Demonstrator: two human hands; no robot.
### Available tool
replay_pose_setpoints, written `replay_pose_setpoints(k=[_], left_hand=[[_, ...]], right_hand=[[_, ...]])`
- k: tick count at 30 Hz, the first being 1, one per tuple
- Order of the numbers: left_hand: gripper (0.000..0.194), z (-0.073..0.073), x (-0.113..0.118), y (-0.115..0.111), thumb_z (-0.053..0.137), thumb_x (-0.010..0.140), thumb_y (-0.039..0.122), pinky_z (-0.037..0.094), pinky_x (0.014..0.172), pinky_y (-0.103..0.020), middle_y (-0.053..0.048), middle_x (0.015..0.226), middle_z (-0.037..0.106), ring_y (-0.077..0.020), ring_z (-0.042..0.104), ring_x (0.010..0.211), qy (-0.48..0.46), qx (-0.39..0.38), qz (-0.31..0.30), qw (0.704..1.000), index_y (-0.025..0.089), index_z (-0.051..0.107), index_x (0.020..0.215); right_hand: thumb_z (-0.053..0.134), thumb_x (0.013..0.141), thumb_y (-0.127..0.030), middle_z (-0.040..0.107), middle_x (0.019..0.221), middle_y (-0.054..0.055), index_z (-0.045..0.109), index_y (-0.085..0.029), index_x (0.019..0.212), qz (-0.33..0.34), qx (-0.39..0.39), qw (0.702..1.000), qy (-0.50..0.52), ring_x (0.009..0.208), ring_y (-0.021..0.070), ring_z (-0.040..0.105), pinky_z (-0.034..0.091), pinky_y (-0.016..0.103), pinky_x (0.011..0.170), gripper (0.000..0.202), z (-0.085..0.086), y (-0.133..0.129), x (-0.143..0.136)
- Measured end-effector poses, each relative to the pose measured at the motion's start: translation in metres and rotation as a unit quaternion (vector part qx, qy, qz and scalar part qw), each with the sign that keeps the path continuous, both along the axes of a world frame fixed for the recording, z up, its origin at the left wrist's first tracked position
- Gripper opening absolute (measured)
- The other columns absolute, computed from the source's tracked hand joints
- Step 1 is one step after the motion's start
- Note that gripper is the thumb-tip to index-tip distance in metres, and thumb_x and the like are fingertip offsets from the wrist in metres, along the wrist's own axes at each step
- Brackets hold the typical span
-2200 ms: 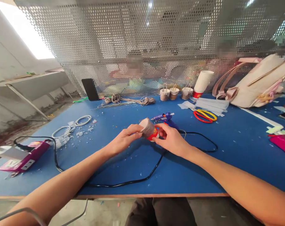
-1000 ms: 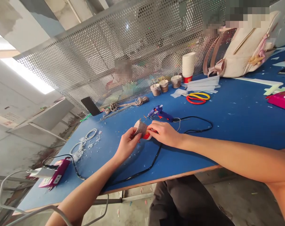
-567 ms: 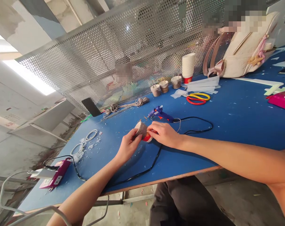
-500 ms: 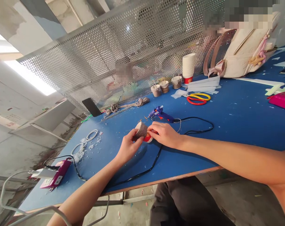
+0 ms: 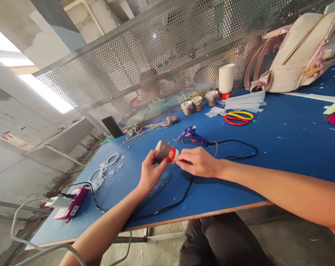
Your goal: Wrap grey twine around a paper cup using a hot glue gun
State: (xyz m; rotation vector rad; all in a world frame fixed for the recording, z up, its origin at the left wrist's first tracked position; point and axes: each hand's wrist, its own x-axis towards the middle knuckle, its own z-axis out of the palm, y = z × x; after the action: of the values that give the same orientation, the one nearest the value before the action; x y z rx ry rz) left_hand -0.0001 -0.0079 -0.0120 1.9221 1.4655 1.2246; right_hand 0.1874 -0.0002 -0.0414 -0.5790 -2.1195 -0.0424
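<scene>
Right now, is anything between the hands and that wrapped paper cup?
Nothing visible. The left hand grips the wrapped cup around its grey side, and the right hand pinches its red end, both touching it directly above the blue table.

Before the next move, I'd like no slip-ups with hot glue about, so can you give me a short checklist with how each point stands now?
1. Cup held at both ends: ok, left hand on the cord-wrapped part, right hand at the red rim end.
2. Cup lifted off the table: ok.
3. Glue gun clear of both hands: ok, it lies on the table beyond the cup.
4. Black cable clear of the arms: not ok, it runs under the right wrist.
5. Scissors out of the way: ok, far side of the table.
6. Glue gun hot: cannot tell.
</scene>
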Motion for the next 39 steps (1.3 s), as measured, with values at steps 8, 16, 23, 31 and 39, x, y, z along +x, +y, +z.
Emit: replay_pose_setpoints(k=[8,16,23,31,39], left_hand=[[0.012,-0.007,-0.006,0.008,0.061,0.067,0.025,0.041,0.056,-0.02,0.005,0.062,0.052,-0.0088,0.046,0.056,-0.047,0.051,0.017,0.997,0.018,0.054,0.073],[0.009,-0.006,-0.004,0.003,0.061,0.068,0.022,0.043,0.061,-0.021,0.003,0.066,0.055,-0.0101,0.049,0.061,-0.057,0.02,-0.013,0.998,0.017,0.055,0.073],[0.011,-0.006,0.0,0.001,0.061,0.067,0.021,0.047,0.064,-0.022,0.001,0.07,0.059,-0.0116,0.053,0.065,-0.065,-0.042,-0.035,0.996,0.016,0.056,0.077],[0.017,-0.008,-0.004,0.001,0.058,0.066,0.021,0.046,0.066,-0.023,0.0,0.074,0.062,-0.0131,0.055,0.069,-0.075,-0.069,-0.039,0.994,0.015,0.06,0.082],[0.019,-0.01,-0.003,0.008,0.062,0.067,0.023,0.049,0.073,-0.028,-0.003,0.079,0.067,-0.0167,0.06,0.075,-0.062,-0.069,-0.04,0.995,0.015,0.062,0.084]], right_hand=[[0.043,0.09,-0.026,0.067,0.088,0.006,0.056,-0.018,0.095,-0.069,0.066,0.983,0.154,0.067,0.0128,0.059,0.046,0.025,0.061,0.016,0.027,0.008,0.03],[0.058,0.068,-0.023,0.067,0.093,0.007,0.058,-0.019,0.093,-0.293,-0.34,0.887,0.107,0.079,0.0196,0.062,0.046,0.028,0.067,0.026,-0.002,0.067,0.044],[0.06,0.07,-0.029,0.068,0.073,0.008,0.062,-0.016,0.077,-0.246,-0.364,0.898,0.026,0.064,0.0211,0.061,0.039,0.026,0.053,0.015,-0.014,0.077,0.031],[0.056,0.079,-0.027,0.066,0.067,0.003,0.056,-0.018,0.077,-0.226,-0.355,0.903,0.086,0.062,0.0177,0.063,0.044,0.026,0.057,0.01,0.021,0.045,0.04],[0.059,0.08,-0.036,0.055,0.053,-0.006,0.05,-0.022,0.071,-0.057,-0.372,0.916,0.138,0.045,0.0098,0.048,0.041,0.022,0.046,0.019,0.021,-0.011,0.04]])
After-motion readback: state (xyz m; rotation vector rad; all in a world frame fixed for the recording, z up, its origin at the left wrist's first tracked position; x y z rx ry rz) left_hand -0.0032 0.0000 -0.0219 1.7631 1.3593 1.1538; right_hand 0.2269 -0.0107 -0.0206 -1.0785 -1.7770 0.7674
